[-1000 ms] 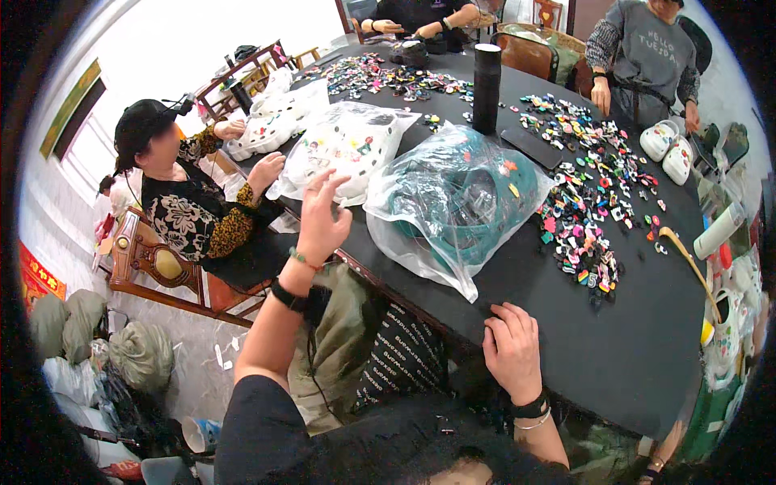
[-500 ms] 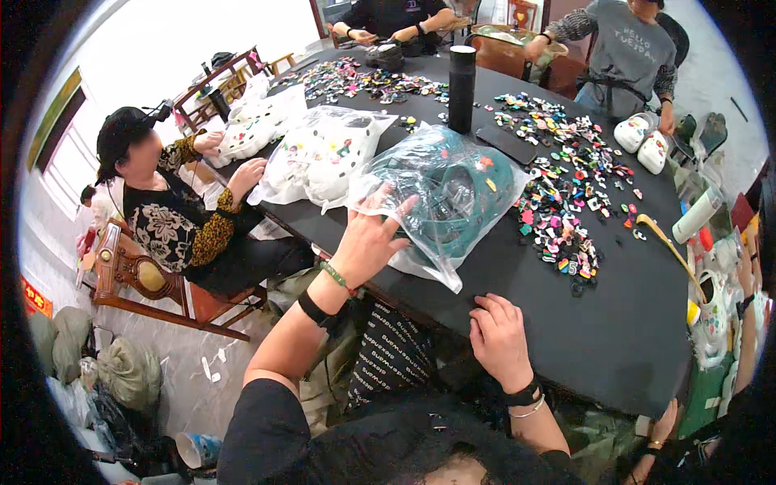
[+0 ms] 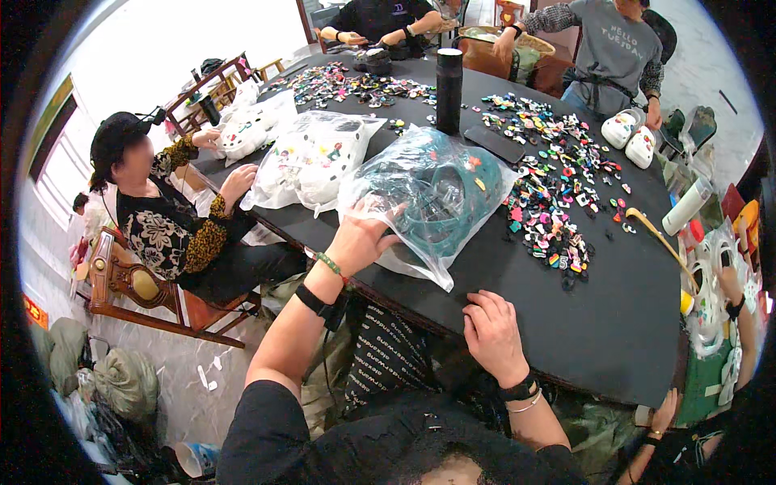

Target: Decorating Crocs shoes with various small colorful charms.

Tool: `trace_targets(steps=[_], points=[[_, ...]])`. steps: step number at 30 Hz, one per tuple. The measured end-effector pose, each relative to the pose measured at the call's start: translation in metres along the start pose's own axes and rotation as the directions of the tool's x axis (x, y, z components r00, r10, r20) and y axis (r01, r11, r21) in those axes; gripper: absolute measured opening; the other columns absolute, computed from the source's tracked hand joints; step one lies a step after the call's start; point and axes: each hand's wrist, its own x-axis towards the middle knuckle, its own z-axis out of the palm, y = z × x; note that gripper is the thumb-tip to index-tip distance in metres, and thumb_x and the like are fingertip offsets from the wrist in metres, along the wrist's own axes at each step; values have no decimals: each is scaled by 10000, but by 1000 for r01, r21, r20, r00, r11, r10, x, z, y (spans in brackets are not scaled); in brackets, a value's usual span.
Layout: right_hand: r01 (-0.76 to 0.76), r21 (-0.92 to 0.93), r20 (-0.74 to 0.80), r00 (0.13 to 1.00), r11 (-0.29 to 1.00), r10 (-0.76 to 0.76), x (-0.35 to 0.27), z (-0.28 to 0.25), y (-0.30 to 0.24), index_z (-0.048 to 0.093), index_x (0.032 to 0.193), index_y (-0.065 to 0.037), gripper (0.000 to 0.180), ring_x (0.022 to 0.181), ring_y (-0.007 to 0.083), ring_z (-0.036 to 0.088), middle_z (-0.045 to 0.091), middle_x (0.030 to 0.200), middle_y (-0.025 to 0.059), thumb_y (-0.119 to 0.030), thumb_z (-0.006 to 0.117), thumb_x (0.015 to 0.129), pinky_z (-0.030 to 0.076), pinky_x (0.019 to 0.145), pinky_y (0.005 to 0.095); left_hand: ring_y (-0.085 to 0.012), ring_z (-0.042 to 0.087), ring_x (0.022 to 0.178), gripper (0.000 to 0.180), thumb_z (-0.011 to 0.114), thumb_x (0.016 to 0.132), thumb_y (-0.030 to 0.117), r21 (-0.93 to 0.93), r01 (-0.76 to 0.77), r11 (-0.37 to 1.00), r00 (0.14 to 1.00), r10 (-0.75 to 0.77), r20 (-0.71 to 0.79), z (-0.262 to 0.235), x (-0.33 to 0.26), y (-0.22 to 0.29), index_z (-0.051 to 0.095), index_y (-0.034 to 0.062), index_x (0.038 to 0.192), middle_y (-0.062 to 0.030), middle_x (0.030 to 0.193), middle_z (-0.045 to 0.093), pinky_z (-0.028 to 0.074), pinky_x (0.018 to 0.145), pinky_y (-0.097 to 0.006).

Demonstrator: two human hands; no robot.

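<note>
My left hand (image 3: 364, 235) lies on the near left part of a clear plastic bag (image 3: 447, 275), its fingers spread and partly veiled by the film. Inside the bag is a pair of dark green clogs (image 3: 457, 182) with small charms on them. To its right, my right hand (image 3: 495, 335) rests at the near edge of the black table (image 3: 566, 339), fingers loosely stretched and holding nothing. Left of the green pair, another clear bag holds white clogs (image 3: 323, 162) with colourful charms.
Many loose shoe charms (image 3: 558, 210) are heaped beyond and right of the bag, beside a black phone (image 3: 495, 144) and a black cylinder (image 3: 449, 93). A seated person (image 3: 153, 210) handles bagged white clogs at left. Others stand opposite; white clogs (image 3: 629, 137) sit far right.
The whole view has shifted slightly, so the table sits a little further left. My hands keep nearly the same places. The person at far right has moved an arm over the white shoes there.
</note>
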Motion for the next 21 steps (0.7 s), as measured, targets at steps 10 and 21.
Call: trace_targets(steps=[10,21], points=[[5,5,-4,1000,1000,-5,-4,0,3,624,988,-27,187,1150,293,547,618,1138,121,-73,656,810,435,941,433,-368,593,909,331,673,786,123,-209,1,978,1000,3,19,14,9,28,656,118,1117,-152,921,614,470,839,-446],[125,652,246,898,748,-364,13,-56,-53,613,1001,6,210,1001,320,616,642,1053,159,-13,626,792,495,856,424,-357,628,892,301,649,855,134,-225,260,939,965,-243,100,13,18,148,621,59,1146,-162,923,658,503,773,-462]])
